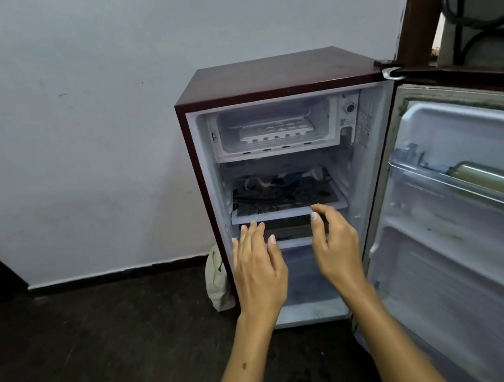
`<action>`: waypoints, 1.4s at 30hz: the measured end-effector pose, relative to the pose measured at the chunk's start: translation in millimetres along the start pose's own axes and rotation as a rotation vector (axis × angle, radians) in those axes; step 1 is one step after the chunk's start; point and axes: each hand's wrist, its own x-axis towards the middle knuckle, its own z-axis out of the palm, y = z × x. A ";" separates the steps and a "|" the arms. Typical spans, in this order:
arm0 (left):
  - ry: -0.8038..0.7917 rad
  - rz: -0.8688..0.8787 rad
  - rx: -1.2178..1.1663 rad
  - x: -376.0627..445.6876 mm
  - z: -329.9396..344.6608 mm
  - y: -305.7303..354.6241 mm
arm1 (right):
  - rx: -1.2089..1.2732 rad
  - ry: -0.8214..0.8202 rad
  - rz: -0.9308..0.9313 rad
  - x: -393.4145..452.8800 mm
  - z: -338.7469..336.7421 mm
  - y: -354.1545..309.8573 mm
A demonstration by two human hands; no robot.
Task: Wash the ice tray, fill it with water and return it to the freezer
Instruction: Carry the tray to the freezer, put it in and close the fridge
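Two empty, open hands, left hand (258, 269) and right hand (335, 243), before fridge (265, 76) on dark floor (87, 349).

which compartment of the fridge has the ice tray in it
The top freezer compartment: the white ice tray lies there. The shelf below holds dark clutter instead.

We see the freezer compartment (273, 128) at upper centre open-fronted, with clear room above the ice tray (274, 130). The open door (464, 206) blocks the right side. Dark clutter fills the shelf (286, 210) at frame centre.
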 end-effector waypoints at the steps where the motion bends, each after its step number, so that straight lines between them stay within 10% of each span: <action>1: -0.004 -0.001 -0.003 -10.9 -3.5 2.1 | -0.002 0.004 -0.003 -10.2 -6.0 -2.6; 25: 0.052 0.018 -0.150 -158.7 13.3 193.8 | 0.036 0.119 -0.196 -94.7 -220.3 8.0; 42: -0.075 0.267 -0.203 -205.0 133.4 397.7 | 0.198 0.787 0.171 -40.6 -438.4 134.3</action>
